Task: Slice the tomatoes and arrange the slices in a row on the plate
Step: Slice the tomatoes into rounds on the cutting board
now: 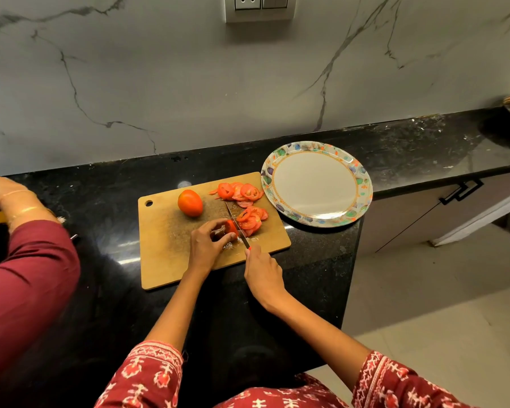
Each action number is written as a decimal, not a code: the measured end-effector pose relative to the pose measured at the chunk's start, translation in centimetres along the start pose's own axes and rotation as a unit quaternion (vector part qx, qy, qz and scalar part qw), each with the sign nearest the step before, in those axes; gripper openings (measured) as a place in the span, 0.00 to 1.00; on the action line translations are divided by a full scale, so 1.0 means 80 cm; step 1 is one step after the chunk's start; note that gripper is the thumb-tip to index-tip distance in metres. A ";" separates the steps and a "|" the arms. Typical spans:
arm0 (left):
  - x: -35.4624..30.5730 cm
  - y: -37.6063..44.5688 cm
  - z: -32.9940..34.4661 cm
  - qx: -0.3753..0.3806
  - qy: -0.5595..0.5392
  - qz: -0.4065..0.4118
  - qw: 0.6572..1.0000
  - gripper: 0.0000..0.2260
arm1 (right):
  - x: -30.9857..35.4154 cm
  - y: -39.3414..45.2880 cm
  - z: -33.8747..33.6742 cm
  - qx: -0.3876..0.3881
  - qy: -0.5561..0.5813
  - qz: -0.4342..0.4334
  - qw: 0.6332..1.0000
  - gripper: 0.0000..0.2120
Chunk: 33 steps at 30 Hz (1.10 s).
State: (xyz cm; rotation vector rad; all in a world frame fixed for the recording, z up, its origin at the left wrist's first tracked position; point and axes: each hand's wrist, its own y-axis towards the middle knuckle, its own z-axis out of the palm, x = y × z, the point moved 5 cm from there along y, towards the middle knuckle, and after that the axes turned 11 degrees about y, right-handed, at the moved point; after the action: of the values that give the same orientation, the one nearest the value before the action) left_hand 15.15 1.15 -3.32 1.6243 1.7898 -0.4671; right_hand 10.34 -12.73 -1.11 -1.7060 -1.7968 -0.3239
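- A second person's maroon sleeve [21,278] stood at the far left edge, apart from the work.
- A whole tomato [190,202] lay on the left part of the wooden cutting board [165,248], uncut and well clear of both hands.
- The left hand [205,245] gripped the tomato remnant [231,228], fingers curled over its top and holding it down on the board.
- The knife [236,223] stood just right of that remnant, its blade running from near to far across the board, against the cut face; the next slice would likely fall rightward.
- The right hand [262,275] was wrapped around the knife handle at the board's near edge.
- Two heaps of tomato slices [249,219] lay right of the blade.
- The patterned plate [362,184] sat just right of the board, holding no slices yet.
- All rested on a black stone tabletop [409,148] beneath a marble-patterned wall [159,83].
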 end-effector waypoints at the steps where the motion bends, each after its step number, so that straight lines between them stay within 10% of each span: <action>1: 0.000 0.000 0.001 0.003 0.001 -0.001 1.000 0.18 | -0.001 0.000 0.000 -0.001 -0.004 -0.001 1.000 0.14; 33: -0.003 -0.002 -0.002 -0.009 0.014 0.021 1.000 0.16 | 0.002 0.019 0.014 0.003 0.006 0.001 1.000 0.16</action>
State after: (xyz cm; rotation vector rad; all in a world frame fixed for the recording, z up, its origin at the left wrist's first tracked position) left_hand 14.99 1.02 -3.07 1.6610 1.7703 -0.4104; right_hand 11.49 -11.76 -2.26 -1.6989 -1.7856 -0.3266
